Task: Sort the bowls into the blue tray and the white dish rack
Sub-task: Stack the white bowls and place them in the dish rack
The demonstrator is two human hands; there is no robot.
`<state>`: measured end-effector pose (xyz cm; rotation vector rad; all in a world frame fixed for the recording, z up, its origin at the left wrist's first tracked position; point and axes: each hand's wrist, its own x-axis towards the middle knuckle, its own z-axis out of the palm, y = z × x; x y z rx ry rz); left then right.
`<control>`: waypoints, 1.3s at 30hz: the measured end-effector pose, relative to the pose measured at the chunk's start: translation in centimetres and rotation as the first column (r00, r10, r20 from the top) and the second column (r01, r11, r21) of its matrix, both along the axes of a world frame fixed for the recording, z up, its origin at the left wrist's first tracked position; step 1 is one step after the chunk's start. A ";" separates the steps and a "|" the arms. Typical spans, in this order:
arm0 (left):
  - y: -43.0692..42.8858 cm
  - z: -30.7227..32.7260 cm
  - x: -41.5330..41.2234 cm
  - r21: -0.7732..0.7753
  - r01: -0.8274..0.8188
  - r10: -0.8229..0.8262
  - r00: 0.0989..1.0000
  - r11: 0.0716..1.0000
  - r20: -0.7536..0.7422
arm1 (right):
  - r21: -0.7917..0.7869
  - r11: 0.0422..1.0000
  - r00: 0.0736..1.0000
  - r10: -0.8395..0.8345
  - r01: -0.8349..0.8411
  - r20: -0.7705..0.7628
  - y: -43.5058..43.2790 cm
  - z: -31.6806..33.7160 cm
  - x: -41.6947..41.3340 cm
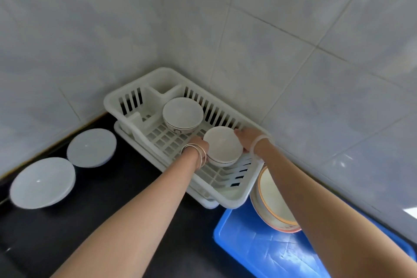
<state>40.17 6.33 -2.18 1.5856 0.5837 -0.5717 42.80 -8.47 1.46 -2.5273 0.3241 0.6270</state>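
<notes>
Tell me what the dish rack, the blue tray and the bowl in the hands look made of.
The dish rack looks like white moulded matte plastic: slotted walls, grid floor. The blue tray seems glossy plastic, with bright highlights on its floor. The bowl is probably glazed ceramic: smooth white, thin dark line near the base; melamine cannot be excluded.

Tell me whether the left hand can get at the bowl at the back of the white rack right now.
Probably, once freed: the left hand, with the right hand, holds the front bowl. The back bowl stands just beyond in the dish rack, nothing between them.
</notes>
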 end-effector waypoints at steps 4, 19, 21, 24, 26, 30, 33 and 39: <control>0.0 -0.5 0.7 -0.053 -0.026 0.025 1.000 0.998 -0.018 | -0.015 0.999 0.999 -0.030 0.030 -0.042 0.0 -0.7 0.7; -0.5 -1.5 0.7 -0.154 -0.002 0.013 0.997 0.988 0.071 | -0.117 0.993 0.998 -0.002 0.009 0.062 0.0 -2.0 0.5; -0.5 -1.5 0.6 -0.099 0.028 -0.017 0.993 0.995 0.116 | -0.125 0.992 0.996 -0.008 0.019 0.084 0.2 -2.2 0.2; -0.3 -1.3 0.5 0.012 0.104 -0.104 0.983 0.995 0.154 | -0.177 0.984 0.994 0.025 -0.005 0.111 0.2 -2.0 -0.2; -0.1 -1.0 0.4 0.102 0.170 -0.185 0.970 0.980 0.160 | -0.203 0.979 0.990 0.051 -0.023 0.134 0.1 -1.7 -0.5; 0.7 -0.2 0.3 0.225 0.265 -0.308 0.934 0.938 0.181 | -0.191 0.980 0.983 0.085 -0.054 0.161 -0.2 -0.8 -1.1; 1.7 0.6 -0.2 0.266 0.275 -0.329 0.926 0.924 0.185 | -0.143 0.988 0.978 0.083 -0.055 0.193 -0.1 0.1 -2.3; 4.9 2.6 -4.2 0.349 0.151 -0.271 0.906 0.925 0.324 | 0.147 0.989 0.951 -0.026 -0.021 0.309 3.1 2.0 -6.5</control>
